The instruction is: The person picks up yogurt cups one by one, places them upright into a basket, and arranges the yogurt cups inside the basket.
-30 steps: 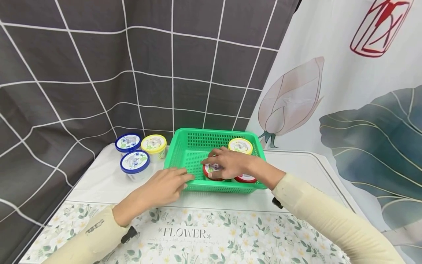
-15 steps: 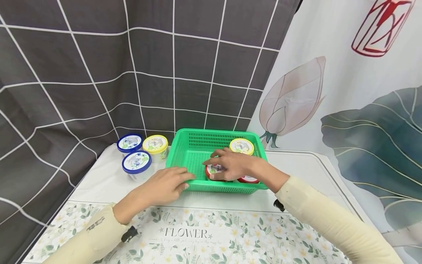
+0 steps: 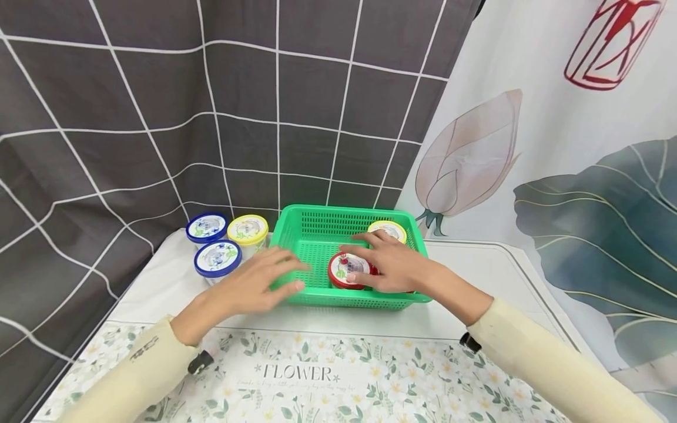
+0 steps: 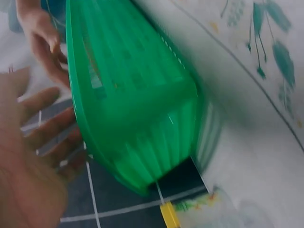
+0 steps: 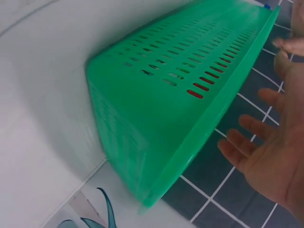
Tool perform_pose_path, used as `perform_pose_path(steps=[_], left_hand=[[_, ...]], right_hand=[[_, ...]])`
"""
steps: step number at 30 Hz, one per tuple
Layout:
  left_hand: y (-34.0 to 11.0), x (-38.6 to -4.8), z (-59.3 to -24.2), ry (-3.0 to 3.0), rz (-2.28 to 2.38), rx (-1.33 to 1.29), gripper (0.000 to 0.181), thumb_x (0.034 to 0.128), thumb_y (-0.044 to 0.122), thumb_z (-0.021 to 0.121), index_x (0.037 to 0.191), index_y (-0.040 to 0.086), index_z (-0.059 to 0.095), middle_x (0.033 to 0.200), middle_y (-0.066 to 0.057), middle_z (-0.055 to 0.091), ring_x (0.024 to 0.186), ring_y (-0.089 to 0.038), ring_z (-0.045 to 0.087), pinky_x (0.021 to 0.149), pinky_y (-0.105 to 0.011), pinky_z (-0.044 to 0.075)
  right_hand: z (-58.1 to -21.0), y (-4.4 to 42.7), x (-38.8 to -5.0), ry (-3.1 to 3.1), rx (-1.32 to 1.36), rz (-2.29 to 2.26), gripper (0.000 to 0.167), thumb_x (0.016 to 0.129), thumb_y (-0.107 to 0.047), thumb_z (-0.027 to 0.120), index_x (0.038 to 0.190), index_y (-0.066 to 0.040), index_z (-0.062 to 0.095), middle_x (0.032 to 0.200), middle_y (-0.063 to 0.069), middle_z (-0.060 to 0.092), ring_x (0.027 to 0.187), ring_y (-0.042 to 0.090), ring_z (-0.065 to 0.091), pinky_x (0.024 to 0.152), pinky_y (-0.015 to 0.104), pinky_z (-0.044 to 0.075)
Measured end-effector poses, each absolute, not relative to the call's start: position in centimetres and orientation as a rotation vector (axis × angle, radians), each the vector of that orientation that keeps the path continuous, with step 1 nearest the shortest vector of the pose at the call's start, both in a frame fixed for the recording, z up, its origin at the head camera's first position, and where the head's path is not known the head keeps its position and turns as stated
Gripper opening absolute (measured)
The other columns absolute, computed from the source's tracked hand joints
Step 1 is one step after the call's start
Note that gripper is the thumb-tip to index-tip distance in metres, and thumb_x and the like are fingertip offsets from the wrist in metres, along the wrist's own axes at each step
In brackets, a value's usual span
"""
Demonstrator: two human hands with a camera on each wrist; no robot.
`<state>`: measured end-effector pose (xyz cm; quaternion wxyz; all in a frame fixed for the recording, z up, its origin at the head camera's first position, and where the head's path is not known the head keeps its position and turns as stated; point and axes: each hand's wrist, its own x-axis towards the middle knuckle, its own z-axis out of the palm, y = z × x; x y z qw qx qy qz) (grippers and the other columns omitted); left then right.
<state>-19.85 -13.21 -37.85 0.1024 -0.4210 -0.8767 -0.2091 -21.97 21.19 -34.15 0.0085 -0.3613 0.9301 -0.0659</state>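
A green plastic basket (image 3: 349,298) stands on the table with lidded tubs inside. One tub with a red lid (image 3: 345,271) sits near its front, and a yellow-lidded tub (image 3: 388,228) is at the back right. More red shows beneath my right hand, mostly hidden by it. That right hand (image 3: 399,265) hovers over the basket, fingers spread and apart, its thumb tip over the red lid's edge. At the basket's front left corner is my left hand (image 3: 254,285), fingers extended and slightly blurred. In the left wrist view, the left hand (image 4: 28,166) appears beside the basket rim with nothing in it.
Left of the basket stand two blue-lidded tubs (image 3: 218,259) and a yellow-lidded tub (image 3: 247,230), close together. A dark grid-patterned curtain (image 3: 233,106) hangs behind the table. A flower-print cloth (image 3: 296,382) covers the table's near part.
My right hand has let go of the red-lidded tub and drawn back to the right, fingers opening. The left hand has lifted off the basket's front left rim and shifted slightly left.
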Motion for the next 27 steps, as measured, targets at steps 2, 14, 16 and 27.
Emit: perform_pose_path(steps=[2,14,16,27], left_hand=[[-13.9,-20.4,-37.6,-2.539,-0.654,-1.197,0.034,0.1122,0.031,0.066,0.143,0.019,0.077,0.135,-0.005,0.076,0.134,-0.03,0.067,0.124,-0.067,0.048],[-18.9,-23.4,-36.3,-2.694,-0.563,-0.834,0.033,0.1136,0.031,0.066,0.136,0.01,0.076,0.139,-0.015,0.074,0.132,-0.041,0.066,0.116,-0.067,0.051],[-19.6,-23.7,-36.2,-2.747,-0.513,-0.785,0.035,0.1131,0.033,0.067,0.137,0.009,0.076,0.137,-0.017,0.073,0.128,-0.043,0.067,0.111,-0.067,0.053],[-23.2,-24.6,-35.2,-2.963,-0.317,-0.619,0.06,0.0985,0.055,0.081,0.135,0.008,0.076,0.136,-0.026,0.07,0.13,-0.051,0.064,0.104,-0.074,0.057]], right_hand=[[-34.2,21.8,-21.5,2.946,-1.133,-0.233,0.06,0.112,-0.052,0.063,0.168,-0.032,0.055,0.172,0.014,0.052,0.159,0.045,0.045,0.126,0.07,0.045],[-34.6,25.4,-18.6,3.135,-1.143,-0.278,0.047,0.112,-0.036,0.068,0.157,-0.022,0.068,0.152,0.012,0.068,0.138,0.037,0.06,0.116,0.065,0.052],[-34.7,25.9,-18.0,3.155,-1.15,-0.284,0.044,0.111,-0.033,0.07,0.153,-0.02,0.071,0.147,0.009,0.07,0.132,0.034,0.061,0.112,0.062,0.054],[-35.2,27.6,-14.7,3.215,-1.155,-0.245,0.031,0.103,-0.026,0.083,0.132,-0.016,0.08,0.127,0.003,0.076,0.117,0.024,0.068,0.1,0.052,0.061]])
